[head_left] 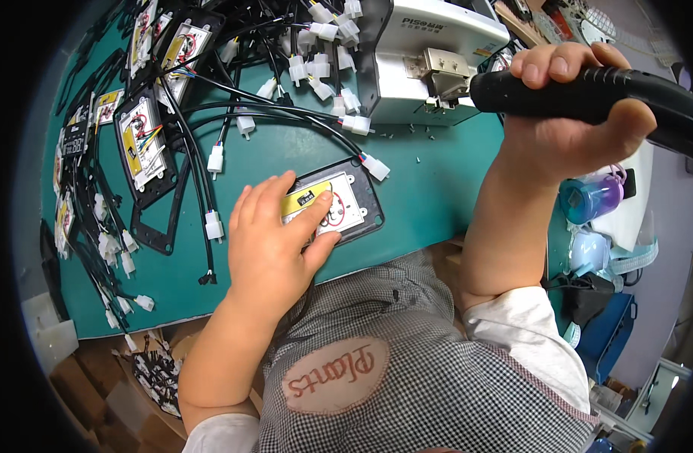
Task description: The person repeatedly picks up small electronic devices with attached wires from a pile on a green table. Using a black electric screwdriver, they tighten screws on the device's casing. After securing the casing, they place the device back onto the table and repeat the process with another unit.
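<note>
My left hand [275, 230] lies over the left end of a black-framed circuit module [354, 200], near the table's front edge. Its fingers are spread, with the index finger across the module's yellow label and the thumb on the white board; the hand covers the left end. My right hand [562, 113] is raised at the right, wrapped round a black electric screwdriver [588, 94]. That tool's left end meets the metal outlet [445, 72] of a white screw feeder [429, 34]. Whether the bit touches a screw cannot be seen.
Black cables with white connectors [316, 72] pile up at the back. More black-framed modules [143, 143] crowd the left, with cables trailing past the edge. Several loose screws [418, 159] lie on the green table [429, 196]. A blue-purple bottle [592, 198] stands at the right.
</note>
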### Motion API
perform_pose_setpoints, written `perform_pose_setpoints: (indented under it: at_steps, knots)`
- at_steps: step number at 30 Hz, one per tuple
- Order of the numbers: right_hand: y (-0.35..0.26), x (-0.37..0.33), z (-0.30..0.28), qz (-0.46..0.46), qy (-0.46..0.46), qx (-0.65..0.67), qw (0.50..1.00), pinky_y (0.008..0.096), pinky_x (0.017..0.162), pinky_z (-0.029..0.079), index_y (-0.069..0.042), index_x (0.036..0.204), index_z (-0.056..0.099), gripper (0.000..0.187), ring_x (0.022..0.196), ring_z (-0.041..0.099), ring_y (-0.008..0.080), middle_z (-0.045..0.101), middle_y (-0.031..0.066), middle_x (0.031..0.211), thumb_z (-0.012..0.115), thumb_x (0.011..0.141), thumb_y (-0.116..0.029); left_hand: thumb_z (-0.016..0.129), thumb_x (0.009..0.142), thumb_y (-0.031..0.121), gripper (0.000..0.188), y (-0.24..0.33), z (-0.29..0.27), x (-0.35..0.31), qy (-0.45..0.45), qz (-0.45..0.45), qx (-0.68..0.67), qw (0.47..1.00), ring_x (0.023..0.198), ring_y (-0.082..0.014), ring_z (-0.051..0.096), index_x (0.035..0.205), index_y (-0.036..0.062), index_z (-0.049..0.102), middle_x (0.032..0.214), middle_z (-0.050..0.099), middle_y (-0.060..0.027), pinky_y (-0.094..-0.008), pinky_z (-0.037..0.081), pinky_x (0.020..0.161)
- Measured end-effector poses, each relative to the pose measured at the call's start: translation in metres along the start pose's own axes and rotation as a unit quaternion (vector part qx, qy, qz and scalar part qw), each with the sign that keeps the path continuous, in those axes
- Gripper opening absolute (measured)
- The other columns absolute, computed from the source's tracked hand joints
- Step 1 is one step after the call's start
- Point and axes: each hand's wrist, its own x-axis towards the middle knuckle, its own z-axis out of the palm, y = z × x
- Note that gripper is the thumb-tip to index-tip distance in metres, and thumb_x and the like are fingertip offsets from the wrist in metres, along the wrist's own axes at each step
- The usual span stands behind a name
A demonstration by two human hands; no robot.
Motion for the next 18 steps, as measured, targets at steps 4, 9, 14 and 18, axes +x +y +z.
perform_pose_setpoints:
  at_steps: [4, 9, 14, 18]
  knots:
    - [0.011, -0.001, 0.001, 0.004, 0.027, -0.025, 0.999, 0.0371, 0.06, 0.047, -0.006, 0.104, 0.058, 0.071, 0.06, 0.054, 0.022, 0.056, 0.008, 0.072, 0.047, 0.082, -0.073, 0.081, 0.064, 0.023, 0.049, -0.001, -0.001, 0.001, -0.003, 0.003, -0.006, 1.0, 0.11, -0.0367, 0.054, 0.111, 0.0165, 0.069, 0.123, 0.055, -0.0184, -0.0525, 0.04, 0.099]
    - [0.011, 0.006, 0.01, 0.072, -0.031, -0.002, 0.997, 0.0381, 0.06, 0.046, -0.004, 0.101, 0.058, 0.063, 0.06, 0.054, 0.023, 0.056, 0.0087, 0.072, 0.049, 0.085, -0.064, 0.081, 0.064, 0.023, 0.05, -0.001, -0.002, -0.001, -0.003, 0.0, 0.0, 1.0, 0.109, -0.0368, 0.054, 0.112, 0.0166, 0.069, 0.123, 0.055, -0.0182, -0.0524, 0.04, 0.099]
    - [-0.006, -0.001, 0.011, 0.082, -0.047, 0.016, 0.995, 0.0396, 0.061, 0.047, -0.006, 0.105, 0.061, 0.066, 0.061, 0.054, 0.0246, 0.057, 0.0101, 0.074, 0.05, 0.082, -0.067, 0.081, 0.064, 0.023, 0.049, -0.001, 0.0, 0.0, 0.002, 0.0, -0.014, 1.0, 0.109, -0.0367, 0.054, 0.111, 0.0162, 0.069, 0.123, 0.055, -0.018, -0.052, 0.04, 0.099]
    - [-0.01, -0.002, 0.008, 0.067, 0.008, 0.035, 0.997, 0.0403, 0.061, 0.048, -0.008, 0.104, 0.061, 0.067, 0.062, 0.056, 0.026, 0.057, 0.0108, 0.075, 0.051, 0.081, -0.07, 0.081, 0.064, 0.023, 0.048, 0.0, 0.0, 0.0, 0.002, -0.004, -0.009, 1.0, 0.109, -0.0366, 0.054, 0.11, 0.0159, 0.069, 0.123, 0.055, -0.018, -0.0515, 0.039, 0.1]
